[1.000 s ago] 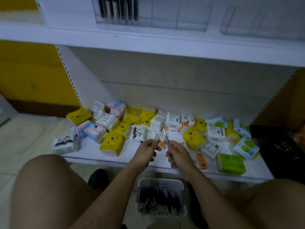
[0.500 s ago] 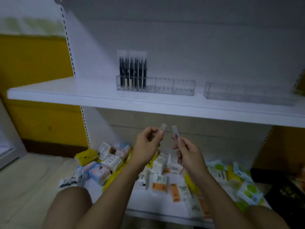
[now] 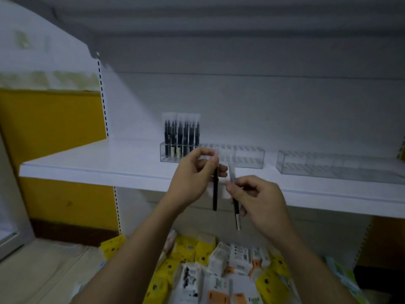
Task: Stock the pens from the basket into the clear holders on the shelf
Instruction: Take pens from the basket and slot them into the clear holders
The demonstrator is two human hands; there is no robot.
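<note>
One head-worn view, facing forward and level, close to the shelf (image 3: 98, 165)

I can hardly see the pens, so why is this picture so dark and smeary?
Head view: the light is dim and grey; the left hand and right hand, each pinching a pen, look soft and smeared; the clear holders almost vanish against the white shelf; the packets below are blurry too.

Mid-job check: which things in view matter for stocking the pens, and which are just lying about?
Job: black sleeved pen in left hand; second black sleeved pen in right hand; part-filled clear plastic holder; other clear plastic holder.
Lying about: yellow and white tissue packs below.
</note>
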